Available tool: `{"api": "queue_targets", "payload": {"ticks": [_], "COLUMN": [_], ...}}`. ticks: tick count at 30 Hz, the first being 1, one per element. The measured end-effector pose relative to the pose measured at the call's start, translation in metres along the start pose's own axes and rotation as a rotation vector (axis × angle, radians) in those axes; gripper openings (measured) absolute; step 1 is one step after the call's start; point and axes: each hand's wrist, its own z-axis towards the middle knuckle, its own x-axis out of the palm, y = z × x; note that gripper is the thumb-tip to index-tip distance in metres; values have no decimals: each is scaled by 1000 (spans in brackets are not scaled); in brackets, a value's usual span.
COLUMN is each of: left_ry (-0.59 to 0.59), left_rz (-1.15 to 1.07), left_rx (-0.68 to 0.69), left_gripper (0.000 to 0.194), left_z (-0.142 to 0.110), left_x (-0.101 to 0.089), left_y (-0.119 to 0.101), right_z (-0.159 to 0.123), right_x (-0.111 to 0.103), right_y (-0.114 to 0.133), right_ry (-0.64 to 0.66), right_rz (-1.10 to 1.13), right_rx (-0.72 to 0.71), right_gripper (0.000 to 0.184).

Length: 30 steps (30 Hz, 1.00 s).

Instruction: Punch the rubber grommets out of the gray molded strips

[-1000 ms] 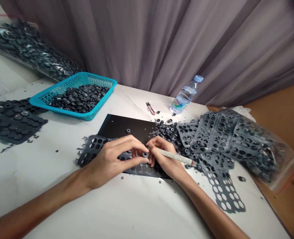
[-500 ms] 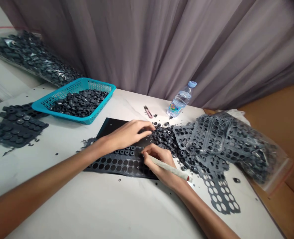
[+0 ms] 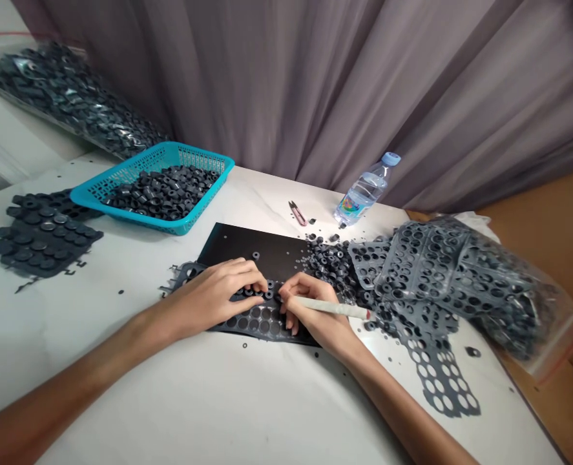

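A dark rubber sheet [image 3: 254, 321] with rows of round caps and small ring-shaped parts lies on a black board [image 3: 286, 252]. My left hand [image 3: 218, 290] rests over it, thumb and curled fingers closed about a row of the small parts; the exact hold is partly hidden. In my right hand [image 3: 318, 310] is a white pen-like tool [image 3: 337, 307] with a red end. Its working tip is hidden by the fingers, at the right end of that row. One loose ring part [image 3: 256, 256] stands on the board behind my left hand.
A blue basket [image 3: 184, 226] of black rubber parts stands at back left, beside a full plastic bag [image 3: 73, 97] and more sheets [image 3: 29, 252]. Thread snips [image 3: 298, 213], a water bottle [image 3: 364, 194], loose parts [image 3: 332, 261] and a bag of punched sheets [image 3: 422, 265] lie to the right.
My left hand has come back from the loose parts, down and left onto the sheet. A ring part now stands on the board. My right hand stays at the sheet with the tool.
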Motion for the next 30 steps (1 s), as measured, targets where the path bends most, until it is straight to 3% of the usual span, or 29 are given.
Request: {"api": "queue_targets", "payload": {"ticks": [12,14,18,21,25,30], "left_ry": [-36,-154,-580,-715,-709,-516], "left_rz": [163,51,-420,-697,-964,-1177], "left_rx": [131,84,-214,-329,-400,-510], "left_gripper": [24,25,16,19,20,23], "left_z": [2,1,5,8,6,-1], "left_x": [16,18,3,-19,-38,-33], "left_y": [-10,-15,-13,5,33,40], "right_z": [-5,-7,-6,-2,0,-4], "right_x": [6,7,5,-2,-11,-22], "right_y": [4,5,3,2,3,12], "right_ry": [-30,-44,-31,37,40,17], "right_rz": [-205,-247,-181,-60,-46,-182], "right_rx": [-61,-79,-15,36,25,-9], "right_gripper": [13,14,9,5,9,10]}}
